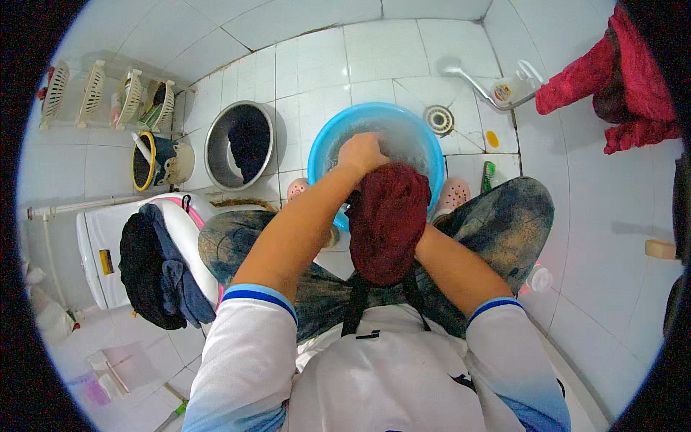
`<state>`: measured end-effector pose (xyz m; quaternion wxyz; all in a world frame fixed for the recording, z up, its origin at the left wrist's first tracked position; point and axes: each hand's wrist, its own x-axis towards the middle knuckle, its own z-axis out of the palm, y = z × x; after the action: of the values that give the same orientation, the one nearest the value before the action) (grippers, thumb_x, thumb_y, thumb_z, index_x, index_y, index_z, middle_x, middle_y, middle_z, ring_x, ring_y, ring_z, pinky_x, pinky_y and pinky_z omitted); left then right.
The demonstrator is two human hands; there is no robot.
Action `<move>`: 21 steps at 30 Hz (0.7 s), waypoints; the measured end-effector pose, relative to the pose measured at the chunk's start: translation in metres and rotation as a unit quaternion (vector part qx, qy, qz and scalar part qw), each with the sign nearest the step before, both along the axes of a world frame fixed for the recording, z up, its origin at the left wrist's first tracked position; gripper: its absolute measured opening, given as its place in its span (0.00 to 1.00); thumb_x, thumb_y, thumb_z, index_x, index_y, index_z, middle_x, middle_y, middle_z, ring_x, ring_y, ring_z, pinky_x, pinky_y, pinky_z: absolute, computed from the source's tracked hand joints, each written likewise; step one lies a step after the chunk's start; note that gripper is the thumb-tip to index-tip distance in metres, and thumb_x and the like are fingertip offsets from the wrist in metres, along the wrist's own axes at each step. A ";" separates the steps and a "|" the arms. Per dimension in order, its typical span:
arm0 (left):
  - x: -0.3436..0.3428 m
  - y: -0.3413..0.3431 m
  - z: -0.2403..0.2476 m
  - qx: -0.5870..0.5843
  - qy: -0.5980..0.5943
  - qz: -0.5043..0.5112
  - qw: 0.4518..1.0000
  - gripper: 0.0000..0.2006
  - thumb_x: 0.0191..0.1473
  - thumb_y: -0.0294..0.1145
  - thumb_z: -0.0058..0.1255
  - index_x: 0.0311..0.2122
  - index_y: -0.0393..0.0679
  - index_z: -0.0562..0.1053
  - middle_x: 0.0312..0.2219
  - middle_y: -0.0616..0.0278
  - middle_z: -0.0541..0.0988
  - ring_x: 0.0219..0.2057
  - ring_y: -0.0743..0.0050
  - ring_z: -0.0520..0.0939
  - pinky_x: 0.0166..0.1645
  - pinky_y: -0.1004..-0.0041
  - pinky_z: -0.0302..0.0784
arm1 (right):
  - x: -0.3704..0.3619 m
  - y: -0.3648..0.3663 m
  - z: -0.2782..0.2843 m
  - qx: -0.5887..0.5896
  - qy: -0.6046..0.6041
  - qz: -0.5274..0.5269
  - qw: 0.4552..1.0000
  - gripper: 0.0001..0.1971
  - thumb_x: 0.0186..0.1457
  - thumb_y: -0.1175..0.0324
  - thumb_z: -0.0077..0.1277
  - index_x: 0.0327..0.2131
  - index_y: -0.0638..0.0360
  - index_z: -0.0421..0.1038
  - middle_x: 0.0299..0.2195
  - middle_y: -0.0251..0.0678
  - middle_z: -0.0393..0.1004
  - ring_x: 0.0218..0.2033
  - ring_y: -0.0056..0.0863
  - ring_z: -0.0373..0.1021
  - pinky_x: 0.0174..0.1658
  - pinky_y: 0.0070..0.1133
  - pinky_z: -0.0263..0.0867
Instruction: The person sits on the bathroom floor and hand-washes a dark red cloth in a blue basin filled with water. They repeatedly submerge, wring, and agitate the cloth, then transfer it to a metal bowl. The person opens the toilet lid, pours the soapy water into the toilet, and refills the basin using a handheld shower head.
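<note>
The crumpled cloth [389, 227] is dark red, like cherries. The round basin [374, 109] is bright blue. The person's shirt [389, 381] is white, and each sleeve ends in a dark blue stripe and a light blue one. The trousers [507, 223] are dark grey-blue with blotchy brown patches. The shoes [455, 193] are pink with little dark dots. The metal tub [213, 144] is silver grey, and the washing [252, 140] in it is black. The hanging clothes [640, 72] are pinkish red. The brush [489, 175] is green. The wall tiles [590, 187] are white with thin, darker lines.
</note>
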<state>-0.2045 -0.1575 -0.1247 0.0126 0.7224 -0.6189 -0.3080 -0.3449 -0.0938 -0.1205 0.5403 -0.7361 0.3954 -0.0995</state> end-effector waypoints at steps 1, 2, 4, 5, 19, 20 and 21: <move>0.005 -0.002 -0.001 -0.018 0.032 0.013 0.999 0.26 0.35 0.44 0.59 0.43 0.45 0.73 0.37 0.51 0.77 0.39 0.55 0.78 0.46 0.64 0.72 | -0.001 -0.001 0.004 -0.005 -0.005 -0.006 1.000 0.21 0.46 0.54 0.54 0.41 0.56 0.69 0.32 0.36 0.73 0.32 0.29 0.69 0.38 0.24 0.64; 0.012 -0.002 -0.006 -0.035 0.068 0.025 0.997 0.26 0.35 0.43 0.60 0.42 0.43 0.73 0.36 0.51 0.78 0.38 0.58 0.78 0.44 0.65 0.73 | -0.002 -0.001 0.006 -0.004 -0.016 -0.013 1.000 0.20 0.47 0.55 0.54 0.41 0.56 0.69 0.31 0.36 0.73 0.31 0.29 0.69 0.38 0.24 0.64; 0.034 -0.006 -0.008 -0.014 0.183 0.075 0.980 0.23 0.37 0.41 0.59 0.39 0.37 0.73 0.31 0.55 0.78 0.33 0.68 0.78 0.40 0.72 0.73 | -0.001 -0.003 0.019 0.015 -0.067 -0.032 0.997 0.19 0.47 0.55 0.53 0.40 0.55 0.70 0.31 0.36 0.73 0.30 0.29 0.69 0.37 0.23 0.64; 0.027 -0.009 0.023 0.054 0.373 0.127 0.918 0.24 0.40 0.41 0.59 0.42 0.37 0.71 0.33 0.57 0.76 0.33 0.71 0.76 0.40 0.74 0.71 | -0.006 -0.008 0.026 0.047 -0.101 -0.058 0.992 0.18 0.48 0.55 0.53 0.40 0.54 0.70 0.30 0.36 0.73 0.29 0.28 0.69 0.36 0.23 0.64; 0.003 0.008 0.063 0.003 0.957 -0.031 0.288 0.45 0.37 0.68 0.51 0.59 0.58 0.53 0.53 0.46 0.62 0.50 0.55 0.68 0.54 0.57 0.61 | 0.011 0.007 0.115 0.694 -0.439 -0.080 0.565 0.23 0.47 0.47 0.52 0.36 0.58 0.66 0.26 0.29 0.69 0.26 0.22 0.68 0.32 0.20 0.65; 0.011 0.009 0.068 -0.018 0.955 -0.123 0.268 0.39 0.37 0.62 0.56 0.53 0.56 0.58 0.46 0.51 0.66 0.47 0.58 0.70 0.53 0.58 0.62 | 0.015 0.012 0.113 0.701 -0.448 -0.055 0.553 0.23 0.47 0.47 0.52 0.36 0.58 0.66 0.26 0.29 0.69 0.26 0.22 0.68 0.32 0.20 0.65; 0.009 0.002 0.074 -0.024 0.947 -0.220 0.231 0.32 0.38 0.56 0.61 0.46 0.54 0.63 0.40 0.56 0.69 0.43 0.61 0.71 0.52 0.58 0.63 | 0.012 0.012 0.112 0.694 -0.455 -0.046 0.556 0.24 0.47 0.47 0.52 0.36 0.58 0.66 0.26 0.30 0.69 0.26 0.22 0.68 0.32 0.20 0.65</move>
<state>-0.1958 -0.1553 -0.0503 0.5388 -0.2613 -0.2975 -0.7435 -0.3328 -0.0817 -0.0090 0.9866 0.0288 0.0772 -0.1408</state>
